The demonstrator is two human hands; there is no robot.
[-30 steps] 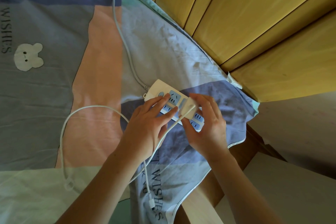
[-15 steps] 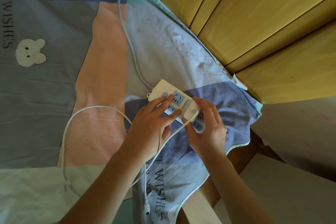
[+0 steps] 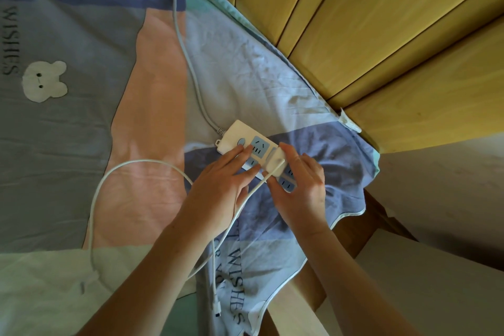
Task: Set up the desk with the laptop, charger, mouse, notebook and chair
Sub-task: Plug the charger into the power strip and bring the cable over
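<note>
Pressing down with my left hand [image 3: 215, 194], I have its fingers laid straight and slightly spread across the near end of the power strip [image 3: 255, 151], which lies on the bedsheet [image 3: 81, 144]. My right hand [image 3: 302, 191] curls round the charger [image 3: 275, 162], thumb on its near edge and fingers over its top, the block sitting on the strip's sockets just right of my left fingertips. Its cable [image 3: 114, 180] runs from the block under my left palm, loops out left of that hand and ends in a plug [image 3: 217, 308] below my left forearm. Wooden boards [image 3: 381, 35] rise beyond my right hand.
</note>
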